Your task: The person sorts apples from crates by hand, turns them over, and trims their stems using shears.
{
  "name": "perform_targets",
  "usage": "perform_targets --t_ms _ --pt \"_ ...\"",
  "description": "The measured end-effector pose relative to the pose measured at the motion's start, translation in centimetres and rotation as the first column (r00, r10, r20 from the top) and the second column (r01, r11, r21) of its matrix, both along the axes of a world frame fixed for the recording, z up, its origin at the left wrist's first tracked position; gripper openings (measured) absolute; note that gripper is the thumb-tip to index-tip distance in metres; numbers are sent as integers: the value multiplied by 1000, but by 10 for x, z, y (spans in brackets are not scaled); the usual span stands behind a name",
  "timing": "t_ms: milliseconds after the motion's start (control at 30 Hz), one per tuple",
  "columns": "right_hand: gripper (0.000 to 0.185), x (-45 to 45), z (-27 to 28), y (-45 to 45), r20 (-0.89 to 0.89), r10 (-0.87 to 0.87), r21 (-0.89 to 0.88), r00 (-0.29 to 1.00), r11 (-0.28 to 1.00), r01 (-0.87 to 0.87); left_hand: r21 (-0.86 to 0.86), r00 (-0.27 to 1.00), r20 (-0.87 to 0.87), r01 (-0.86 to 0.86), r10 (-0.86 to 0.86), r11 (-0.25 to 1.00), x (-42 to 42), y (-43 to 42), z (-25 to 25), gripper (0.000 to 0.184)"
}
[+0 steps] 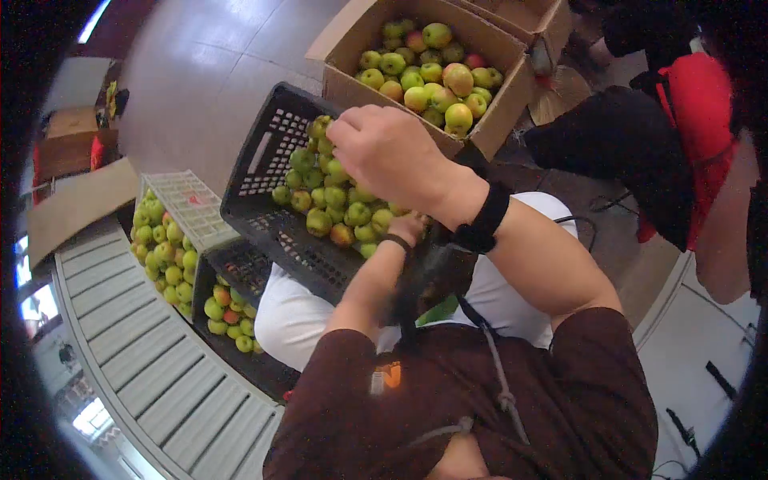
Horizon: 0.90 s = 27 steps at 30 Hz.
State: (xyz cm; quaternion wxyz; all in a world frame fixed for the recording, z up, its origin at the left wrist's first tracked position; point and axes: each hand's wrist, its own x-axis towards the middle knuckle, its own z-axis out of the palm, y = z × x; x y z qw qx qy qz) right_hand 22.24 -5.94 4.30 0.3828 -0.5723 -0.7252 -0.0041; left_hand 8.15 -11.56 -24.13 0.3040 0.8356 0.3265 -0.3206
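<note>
A: so what's each grip doing? Right hand [388,152] is curled over the green apples [358,214], fingertips right by one at the edge of the pile. Can't tell if it's pinched or just touched.

B: same with the left hand [408,228] tbh, it's down at the near side of the pile with its fingers partly hidden. Open or closed, no clue.

A: apples are heaped toward one side of the black plastic crate [254,164], which looks tilted by the knees [292,308]. If a knee shifts, I reckon the heap could roll and the crate tip.

B: yeah, and digging low could slide the upper ones onto those fingers. Bruises too, if one's squeezed or dropped. That wristband [486,220] might snag on the rim.

A: cardboard box [504,112] of apples is just beyond, so a stray could knock those.
</note>
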Motion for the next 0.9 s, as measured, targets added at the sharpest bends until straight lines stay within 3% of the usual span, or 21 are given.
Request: perform_targets --t_ms 233,333,433,467,533,633,733,767,867,900 --pt "6 3 -2 1 29 -9 -65 1000 998 11 -108 963 109 -236 247 966 -1 6 4 39" --pt "7 4 -1 0 7 -22 -97 1000 995 23 -363 795 282 -431 538 826 0 21 38 40" --pt "13 7 -7 0 -97 -38 -199 995 980 18 -586 637 268 -487 722 647 0 50 89 41" --pt "15 11 -10 2 -143 -33 -240 989 971 -2 -742 520 82 -538 850 400 3 57 130 41" --pt "20 22 -15 7 -230 -24 -318 973 947 -52 -932 219 -46 -361 975 37 -6 57 174 57" --pt "32 35 -7 12 -441 -38 -422 897 891 -170 -934 137 -304 -237 943 -267 -30 72 207 63" --pt "38 24 -8 11 -547 120 -371 829 853 -368 -953 171 -266 -195 949 -232 -45 80 234 68" --pt "48 22 -10 12 -537 176 -436 825 779 -450 -958 167 -261 -166 951 -234 -47 80 243 69" --pt "57 10 -7 9 -528 245 -482 813 702 -524 -956 98 -222 -218 970 -197 -53 82 247 62" --pt "70 7 -8 9 -562 235 -481 793 687 -545 -965 71 -205 -181 976 -190 -53 82 245 59"
